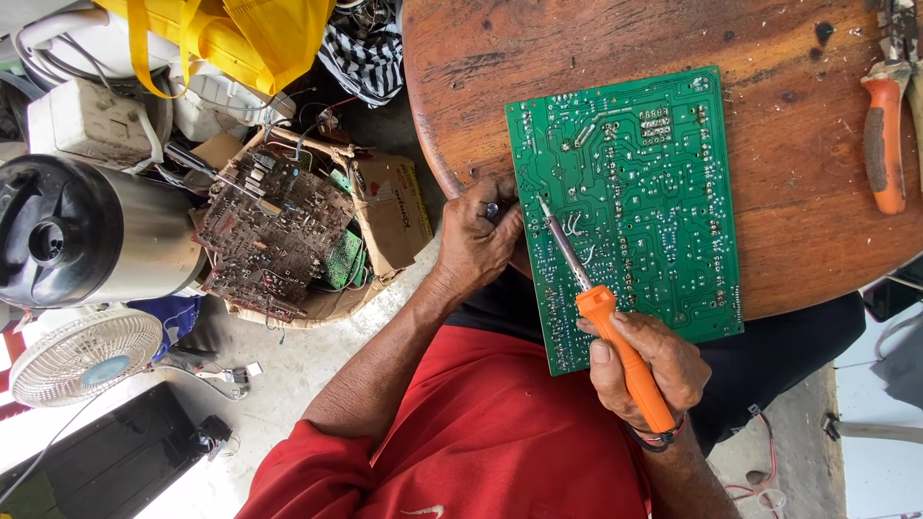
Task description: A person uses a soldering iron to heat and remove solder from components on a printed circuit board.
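Observation:
A large green circuit board [644,183] lies solder side up on a round wooden table [769,58], its near end hanging over the table's edge. My left hand [476,240] grips the board's left edge, fingers curled around it. In my right hand [649,370] is an orange-handled soldering iron [615,341], held like a pen. Its metal tip touches the board near the left edge, just right of my left fingers.
Orange-handled pliers [883,135] lie at the table's right edge. On the floor to the left sit a box of old brown circuit boards [274,235], a metal flask with a black lid [77,235], a small white fan [82,356] and yellow bags [240,38].

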